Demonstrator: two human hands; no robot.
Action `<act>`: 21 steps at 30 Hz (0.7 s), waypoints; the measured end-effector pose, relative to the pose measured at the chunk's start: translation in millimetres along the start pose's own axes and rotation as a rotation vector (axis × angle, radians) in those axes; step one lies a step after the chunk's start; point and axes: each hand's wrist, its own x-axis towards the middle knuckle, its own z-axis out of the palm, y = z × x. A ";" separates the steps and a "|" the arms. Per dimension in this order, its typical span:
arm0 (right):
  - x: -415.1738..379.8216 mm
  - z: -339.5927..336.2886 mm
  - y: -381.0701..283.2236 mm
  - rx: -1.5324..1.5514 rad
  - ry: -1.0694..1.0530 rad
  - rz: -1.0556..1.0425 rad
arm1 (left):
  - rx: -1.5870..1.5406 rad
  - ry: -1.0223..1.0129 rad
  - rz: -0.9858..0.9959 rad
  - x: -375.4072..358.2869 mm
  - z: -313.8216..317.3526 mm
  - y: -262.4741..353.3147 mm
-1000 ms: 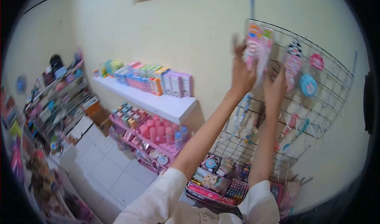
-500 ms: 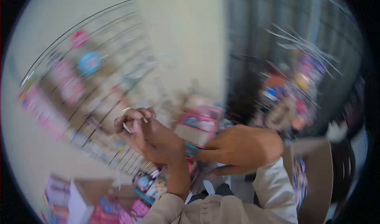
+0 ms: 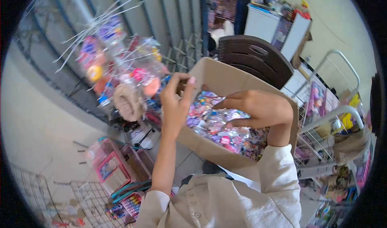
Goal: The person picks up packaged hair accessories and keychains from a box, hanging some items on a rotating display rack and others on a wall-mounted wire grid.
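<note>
A large cardboard box [image 3: 242, 75] holds a heap of small, colourful plastic-wrapped packets [image 3: 219, 125]. Over this heap reaches my right hand [image 3: 262, 109], its fingers stretched toward the packets and the thumb apart from them; nothing shows in its grasp. My left hand [image 3: 176, 99] is raised beside the box's left rim, fingers loosely bent with a gap between them and the thumb, and no object visible there. Left of it hangs a cluster of bagged trinkets [image 3: 139, 73] on white metal hooks [image 3: 98, 28], including a beige fluffy item [image 3: 128, 102].
Behind the box stands a dark brown plastic chair [image 3: 256, 59]. A metal-framed cart [image 3: 322, 125] with goods is at the right. Pink boxed goods [image 3: 113, 169] and a wire grid rack [image 3: 90, 200] are at lower left. A grey folding gate [image 3: 169, 18] runs along the back.
My view has swung right, from the wall rack to the cardboard box. My right hand is now over the packets, and my left hand is by the box rim near the hanging cluster.
</note>
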 end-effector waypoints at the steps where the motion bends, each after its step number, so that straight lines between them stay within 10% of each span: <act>1: -10.5 1.7 15.8 0.065 0.020 0.112 | -0.017 -0.033 -0.004 11.1 21.7 -15.3; 7: -77.4 40.0 131.5 0.209 0.239 0.429 | 0.528 -0.996 -0.292 54.3 117.8 -209.6; 15: -108.8 119.7 217.4 0.436 0.355 0.640 | 0.917 -1.087 -0.395 23.8 162.2 -388.3; 21: -86.6 210.9 246.2 0.554 0.396 0.708 | 0.581 -0.477 -0.157 25.3 195.9 -405.4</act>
